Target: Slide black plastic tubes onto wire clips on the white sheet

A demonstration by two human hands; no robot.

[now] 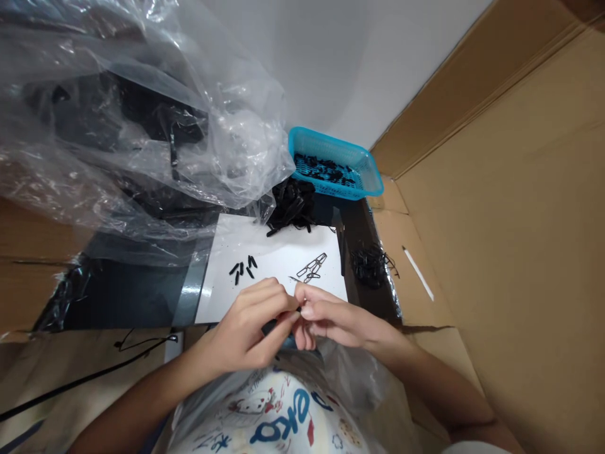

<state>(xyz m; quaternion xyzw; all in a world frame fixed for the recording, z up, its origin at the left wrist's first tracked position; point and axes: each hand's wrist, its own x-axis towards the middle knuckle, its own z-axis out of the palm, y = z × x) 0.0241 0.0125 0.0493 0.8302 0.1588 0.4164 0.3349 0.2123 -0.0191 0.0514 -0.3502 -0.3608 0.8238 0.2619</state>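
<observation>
My left hand point(259, 318) is closed, its thumb and fingers pinching a small black piece point(299, 309) that is mostly hidden by the fingertips. Against it, my right hand point(333, 315) is closed too, its thumb and index finger meeting at the same piece. A thin dark pointed tip point(295, 279) shows just above my right fingers; I cannot tell whether that hand holds it. Beyond the hands, on a white sheet point(274, 246), lie several short black strips point(244, 268) at left and a few black outlined frame-like pieces point(312, 267) at right.
A heap of black pieces point(293, 203) rests at the sheet's far edge. Behind it stands a blue basket point(373, 173) containing more black pieces. Tangled black scraps point(371, 265) and a white stick point(418, 273) lie at right. Clear plastic point(227, 145) bulges over the left; cardboard point(510, 189) walls the right.
</observation>
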